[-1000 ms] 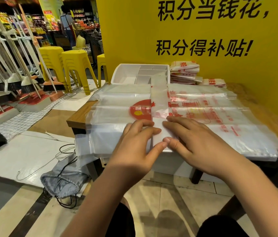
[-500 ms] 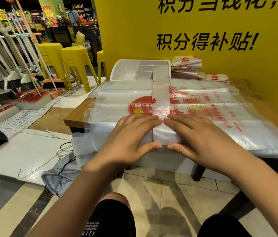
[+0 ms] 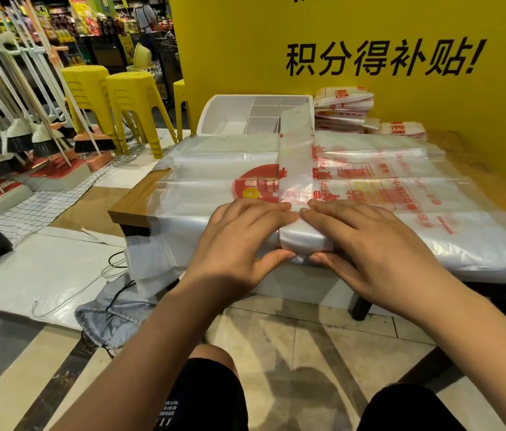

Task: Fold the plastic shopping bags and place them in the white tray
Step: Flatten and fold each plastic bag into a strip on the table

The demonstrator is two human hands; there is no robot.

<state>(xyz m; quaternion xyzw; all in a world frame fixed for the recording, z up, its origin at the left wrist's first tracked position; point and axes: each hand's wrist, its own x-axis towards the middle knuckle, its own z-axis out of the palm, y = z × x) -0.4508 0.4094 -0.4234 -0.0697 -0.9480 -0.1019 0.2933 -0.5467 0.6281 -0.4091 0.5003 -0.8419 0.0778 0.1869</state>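
Observation:
A plastic bag folded into a long narrow strip [image 3: 296,157] lies on a spread stack of flat clear bags with red print [image 3: 214,169]. Its near end is folded over into a thick wad at the table's front edge. My left hand [image 3: 242,237] and my right hand [image 3: 370,244] hold that wad side by side, fingers on top and thumbs under its front edge. The strip's far end reaches onto the white tray [image 3: 230,116], which has dividers and stands at the back of the table.
Folded bags [image 3: 343,110] are piled right of the tray against the yellow wall [image 3: 432,126]. The wooden table [image 3: 135,203] ends at a corner on the left. Yellow stools [image 3: 130,98] and brooms [image 3: 43,138] stand left. A grey bag with cables [image 3: 111,318] lies on the floor.
Both hands have moved a little away from me along the strip, and its near end has been turned over into a thicker fold. The thumbs now sit under the fold.

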